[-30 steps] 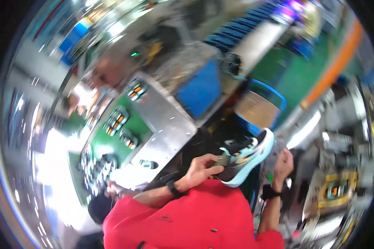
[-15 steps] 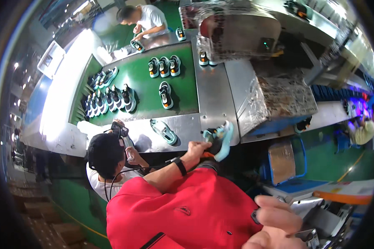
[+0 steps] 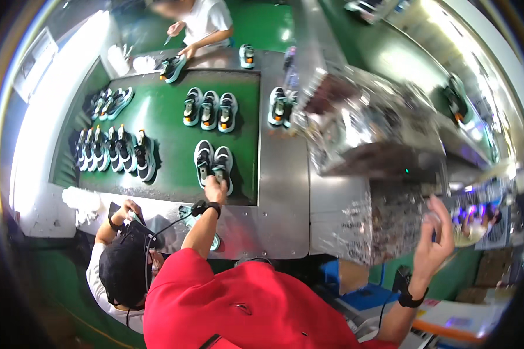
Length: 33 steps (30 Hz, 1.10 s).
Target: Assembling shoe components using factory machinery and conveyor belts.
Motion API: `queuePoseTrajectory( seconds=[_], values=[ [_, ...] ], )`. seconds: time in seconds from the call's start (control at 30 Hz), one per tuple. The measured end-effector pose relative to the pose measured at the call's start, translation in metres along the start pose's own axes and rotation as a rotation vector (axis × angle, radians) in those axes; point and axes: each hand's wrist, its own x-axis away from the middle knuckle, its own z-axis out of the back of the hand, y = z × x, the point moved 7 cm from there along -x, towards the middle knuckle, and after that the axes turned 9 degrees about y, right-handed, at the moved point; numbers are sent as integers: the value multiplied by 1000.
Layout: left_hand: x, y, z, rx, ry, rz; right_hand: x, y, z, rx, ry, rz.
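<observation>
My left hand (image 3: 215, 189) is closed at the heel end of a black-and-white sneaker (image 3: 222, 158), which rests on the green surface (image 3: 174, 183). A matching sneaker (image 3: 203, 158) stands right alongside it, to the left. Beneath my left forearm lies a pale blue sneaker (image 3: 186, 216) on the metal edge, mostly hidden by the arm. My right hand (image 3: 434, 247) is raised in the air with its fingers extended and nothing in it, in front of a plastic-wrapped machine (image 3: 384, 125).
Three sneakers (image 3: 209, 110) form a row farther back, and several more (image 3: 113, 151) line the left side. A co-worker in a black cap (image 3: 122, 267) is close on my left. Across the bench, another person (image 3: 206, 26) handles a sneaker (image 3: 172, 68).
My left hand has carried the sneaker from the bench's right edge leftward onto the green surface, beside the single sneaker. My right hand has risen and its fingers have straightened. The view has shifted.
</observation>
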Motion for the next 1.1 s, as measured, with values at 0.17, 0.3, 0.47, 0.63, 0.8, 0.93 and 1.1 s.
queuePoseTrajectory(
  seconds=[0.17, 0.3, 0.47, 0.63, 0.8, 0.93, 1.1],
  values=[
    [-7, 36, -1, -5, 0, -56, 24, 177, -3, 443, -5, -314],
    [-7, 137, 14, 222, 188, -378, 77, 235, -7, 696, -140, -394],
    [-34, 242, -128, 586, -247, -330, 112, 266, 7, 740, -112, -400],
    [-80, 315, -266, 303, -115, -361, 111, 264, 16, 804, -121, -516],
    [-118, 312, -316, -109, -51, -280, 106, 256, 15, 846, -140, -589],
    [-132, 314, -312, 62, -251, -254, 102, 257, 21, 861, -121, -631],
    [-153, 278, -254, 263, -329, -169, 107, 259, 50, 870, -51, -692]
  ],
)
